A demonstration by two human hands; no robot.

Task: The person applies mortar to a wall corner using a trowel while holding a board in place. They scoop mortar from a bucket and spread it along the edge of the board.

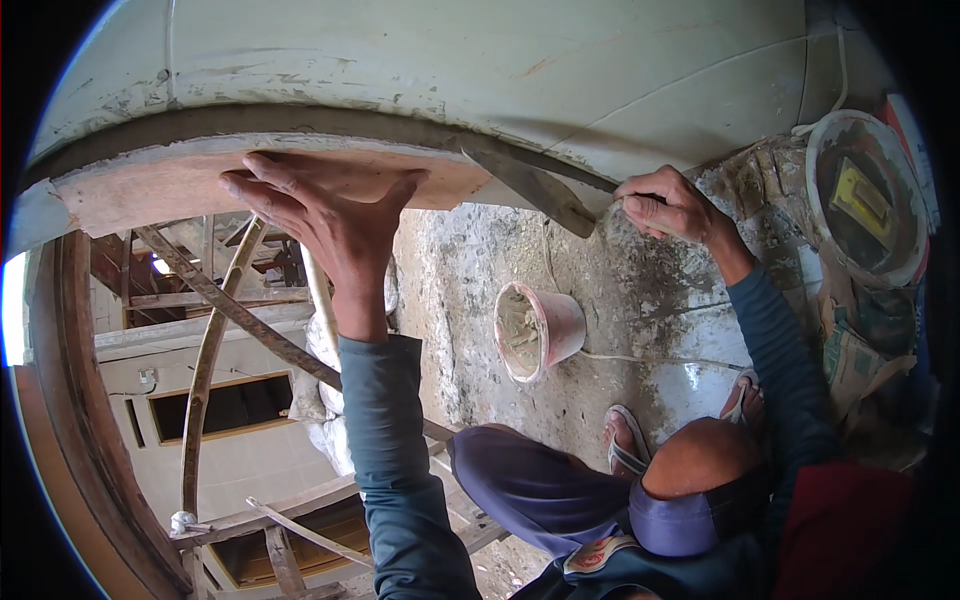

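Observation:
With fingers spread, my left hand (pixel 325 225) lies against a reddish plywood board (pixel 180 185). The board's upper edge carries a pale, rough coating and runs along a curved band of dark wet mortar (pixel 300 120) at the foot of a smooth greenish-grey surface (pixel 500 60). Farther right, my right hand (pixel 672 208) is closed around the handle of a trowel, most of which the fingers hide. The trowel's mortar-smeared blade (pixel 535 188) points left and touches or nearly touches the band near the board's right end.
A small pinkish-white bucket (pixel 562 325) of pale mortar stands below, a cord beside it. At the right is a larger tub (pixel 815 180) with a yellow block-shaped tool (pixel 862 198) inside. Wooden poles (pixel 215 330) cross an open drop at left. My sandalled feet rest on stained ground.

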